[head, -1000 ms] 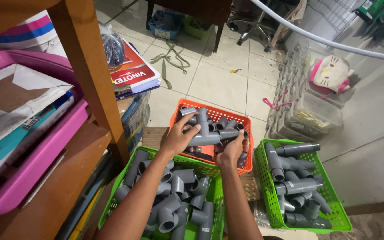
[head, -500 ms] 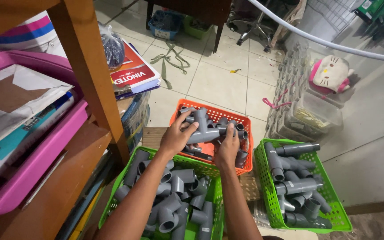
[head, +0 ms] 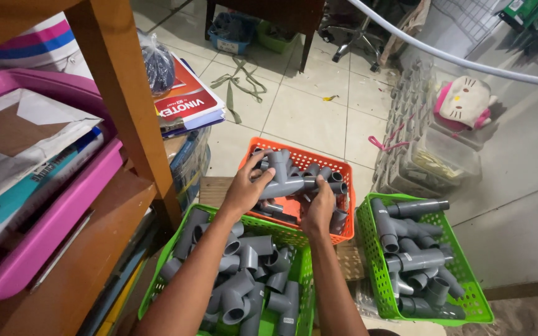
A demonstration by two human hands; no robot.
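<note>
Head view, looking straight down: nearest is a green perforated plastic basket (head: 163, 274), packed with smooth grey pipe fittings (head: 244, 289), elbows and tees with round open sockets. Both forearms cross over it. Just beyond, the left hand (head: 244, 190) wraps its fingers around a grey tee fitting (head: 281, 180), gripping the straight barrel while the short branch stands upright. The right hand (head: 319, 208) closes on the other end of that same barrel, fingertips curled over it. So the tee spans between the two hands, held just above the orange lattice basket (head: 344, 233), where more grey fittings lie jumbled. To the right, a second green basket (head: 474, 305) holds longer grey pieces. On the left, a wooden shelf post (head: 126, 99) rises beside a pink plastic tray (head: 51, 230). Farther out, pale glossy floor tiles (head: 306, 112).
</note>
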